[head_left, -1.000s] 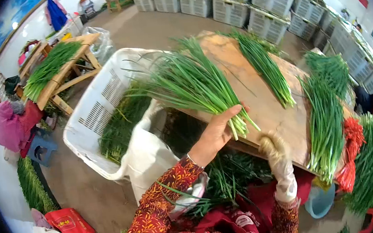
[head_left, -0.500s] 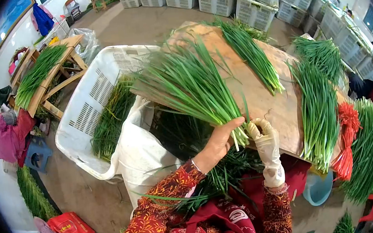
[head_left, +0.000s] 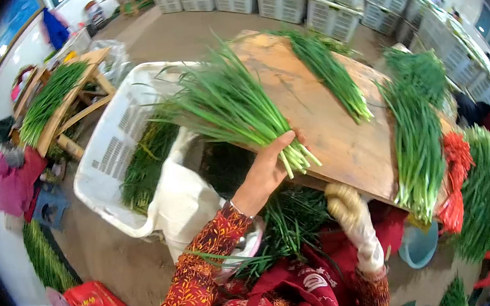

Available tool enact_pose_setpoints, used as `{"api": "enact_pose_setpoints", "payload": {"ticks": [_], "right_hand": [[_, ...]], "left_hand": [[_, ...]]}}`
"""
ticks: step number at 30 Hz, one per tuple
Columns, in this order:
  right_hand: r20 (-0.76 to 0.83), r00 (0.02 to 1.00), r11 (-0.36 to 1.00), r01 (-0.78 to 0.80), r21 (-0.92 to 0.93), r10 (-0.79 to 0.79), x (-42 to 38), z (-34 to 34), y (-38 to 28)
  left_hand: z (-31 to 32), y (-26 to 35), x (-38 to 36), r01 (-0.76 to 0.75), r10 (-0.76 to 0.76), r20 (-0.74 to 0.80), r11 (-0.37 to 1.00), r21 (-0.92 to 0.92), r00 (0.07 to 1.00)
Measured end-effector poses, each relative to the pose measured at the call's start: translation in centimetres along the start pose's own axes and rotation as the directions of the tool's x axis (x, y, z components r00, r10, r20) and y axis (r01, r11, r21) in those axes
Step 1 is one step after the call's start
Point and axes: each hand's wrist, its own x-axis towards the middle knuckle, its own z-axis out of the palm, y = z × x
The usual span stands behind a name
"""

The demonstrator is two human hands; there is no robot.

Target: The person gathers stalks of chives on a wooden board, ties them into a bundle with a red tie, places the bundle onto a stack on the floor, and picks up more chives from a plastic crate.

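My bare left hand (head_left: 268,168) is closed around the white stem ends of a bunch of green stalks (head_left: 230,103), whose leaves fan toward the upper left over the wooden board (head_left: 354,152). Below the board's front edge is my gloved right hand (head_left: 349,207), apart from the bunch. Its fingers are curled and slightly blurred, so I cannot make out whether they hold anything. Another bunch (head_left: 329,71) lies on the board's far part. A larger pile (head_left: 416,157) rests along the right side, beside red ties (head_left: 456,180).
A white crate (head_left: 101,163) with greens stands left, with a white sack (head_left: 185,211) draped at its side. Right of my lap is a blue bucket (head_left: 419,246). A person in pink (head_left: 9,180) sits far left. Stacked crates (head_left: 282,3) line the back.
My left hand has moved up and left with the bunch. My right hand has come away from the stem ends and dropped lower, below the board's edge.
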Motion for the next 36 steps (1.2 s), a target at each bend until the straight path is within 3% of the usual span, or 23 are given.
{"api": "enact_pose_setpoints", "payload": {"ticks": [1,2,3,4,5,6,7,9,11,13,15,16,17,19,20,22,24,29,32,33,34,35,36], "right_hand": [[-0.100,0.993,0.987,-0.049,0.155,0.065,1.0,-0.7,-1.9],[-0.266,0.953,0.985,0.164,0.054,-0.144,2.2,-0.8,-3.2],[-0.324,0.945,0.957,0.133,0.259,-0.044,3.1,0.1,-4.3],[-0.267,0.953,0.826,0.031,0.563,0.146,3.8,0.9,-5.1],[-0.351,0.934,0.822,0.148,0.551,0.067,4.7,2.4,-4.3],[-0.526,0.846,0.909,0.283,0.306,-0.087,5.7,4.7,-2.0],[-0.572,0.797,0.962,0.268,0.047,-0.194,5.5,4.7,-2.1],[-0.584,0.795,0.952,0.283,0.113,-0.167,5.0,5.3,-1.1],[-0.528,0.821,0.963,0.270,0.020,-0.219,3.3,4.3,-0.8],[-0.490,0.863,0.953,0.240,0.187,-0.121,1.4,2.1,-1.2],[-0.528,0.849,0.856,0.252,0.451,0.028,-1.2,-0.3,-1.4],[-0.554,0.831,0.852,0.257,0.455,0.045,-2.6,-1.8,-1.1],[-0.576,0.815,0.849,0.257,0.461,0.066,-4.3,-3.3,-0.9],[-0.625,0.770,0.835,0.255,0.487,0.130,-7.3,-5.6,-0.2],[-0.659,0.742,0.853,0.259,0.453,0.125,-8.6,-6.6,0.0],[-0.707,0.696,0.878,0.252,0.406,0.127,-10.8,-8.3,0.6],[-0.751,0.645,0.910,0.214,0.354,0.140,-12.3,-10.1,0.3],[-0.844,0.537,0.975,0.182,0.127,0.010,-12.3,-16.1,1.0],[-0.834,0.552,0.978,0.171,0.116,0.003,-9.6,-19.6,1.0],[-0.781,0.623,0.981,0.175,0.083,-0.045,-8.1,-20.4,0.9],[-0.715,0.693,0.982,0.178,0.055,-0.086,-6.7,-21.0,0.8],[-0.592,0.806,0.987,0.108,0.120,-0.016,-5.2,-21.5,0.6],[-0.401,0.890,0.976,0.182,-0.121,-0.216,-3.1,-22.1,0.5]], "left_hand": [[0.4,-1.1,-0.1,-0.007,0.007,0.002,1.000,-0.015,1.000],[0.6,-2.6,-0.4,0.008,-0.007,-0.029,1.000,0.014,1.000],[1.1,-4.0,-0.5,0.056,-0.056,0.004,0.998,0.009,0.998],[1.7,-5.5,-0.7,0.067,-0.067,-0.013,0.997,0.026,0.998],[2.1,-6.9,-1.0,0.074,-0.073,-0.024,0.996,0.040,0.997],[2.2,-8.0,-2.0,0.175,-0.175,-0.006,0.984,-0.013,0.984],[2.4,-8.8,-2.6,0.126,-0.120,0.118,0.991,-0.041,0.986],[2.6,-9.2,-2.8,0.079,-0.082,0.047,0.995,0.067,0.996],[2.8,-9.5,-3.3,0.209,-0.205,0.097,0.977,-0.039,0.974],[4.0,-9.7,-3.0,0.159,-0.153,-0.072,0.984,0.079,0.986],[5.4,-9.2,-2.5,0.175,-0.180,0.114,0.983,0.052,0.977],[7.3,-9.0,-2.3,0.149,-0.170,0.116,0.974,0.169,0.979],[9.2,-8.8,-2.1,0.147,-0.169,0.118,0.974,0.171,0.979],[12.8,-8.7,-1.2,0.213,-0.274,0.286,0.951,0.226,0.918],[14.4,-9.2,-0.4,0.210,-0.271,0.284,0.951,0.226,0.920],[17.7,-11.2,2.0,0.290,-0.341,0.539,0.940,0.181,0.770],[19.9,-14.5,4.2,0.394,-0.406,0.579,0.906,0.154,0.707],[17.4,-26.6,7.3,0.686,-0.670,0.430,0.713,0.144,0.606],[15.2,-29.7,7.1,0.736,-0.726,0.301,0.669,0.103,0.618],[15.4,-29.7,7.2,0.743,-0.735,0.273,0.662,0.094,0.620],[16.2,-28.3,6.3,0.717,-0.753,0.213,0.658,0.230,0.622],[14.7,-29.7,6.7,0.695,-0.704,0.358,0.697,0.180,0.614],[15.4,-29.4,5.9,0.614,-0.615,0.426,0.773,0.158,0.664]]}}
